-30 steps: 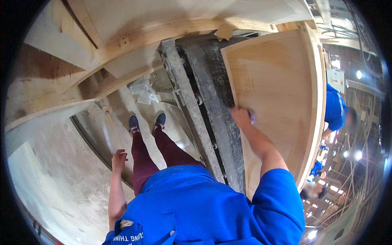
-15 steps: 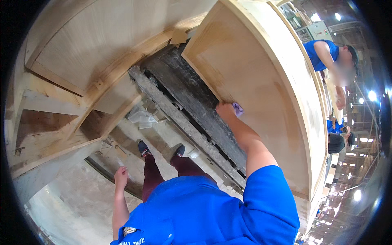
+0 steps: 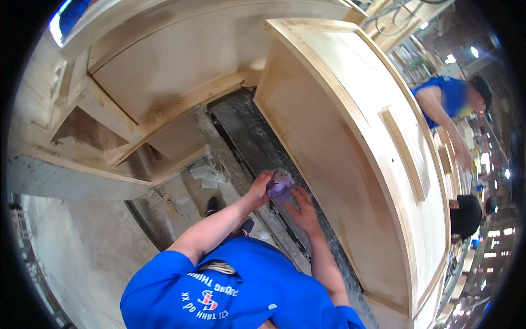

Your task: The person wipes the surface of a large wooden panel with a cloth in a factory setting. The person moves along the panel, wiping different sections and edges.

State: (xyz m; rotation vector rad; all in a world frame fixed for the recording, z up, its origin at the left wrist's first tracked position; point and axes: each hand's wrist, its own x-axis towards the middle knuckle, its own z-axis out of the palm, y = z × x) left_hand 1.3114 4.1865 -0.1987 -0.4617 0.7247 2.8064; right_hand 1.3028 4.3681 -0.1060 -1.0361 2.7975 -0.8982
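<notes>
In front of my body, my left hand (image 3: 259,188) is closed on a crumpled purple rag (image 3: 280,185). My right hand (image 3: 304,211) is just to the right of it, fingers apart, the fingertips close to the rag's lower edge; whether they touch it I cannot tell. To the right of both hands stands a pale wooden furniture piece (image 3: 334,189) with a framed panel and a curved edge, and neither hand is on it. Beneath the hands runs a dark conveyor-like strip (image 3: 246,126).
A second wooden piece (image 3: 186,66) with open compartments stands at the left and far side. Scraps of clear plastic (image 3: 207,174) lie on the floor by my feet. Beyond the right-hand piece, a co-worker in blue (image 3: 445,97) reaches forward. A wooden strip (image 3: 405,153) lies on that piece.
My right hand has left the panel and come back toward my body. My left hand has risen from my side and now holds the purple rag, earlier in the right. My view has shifted.
</notes>
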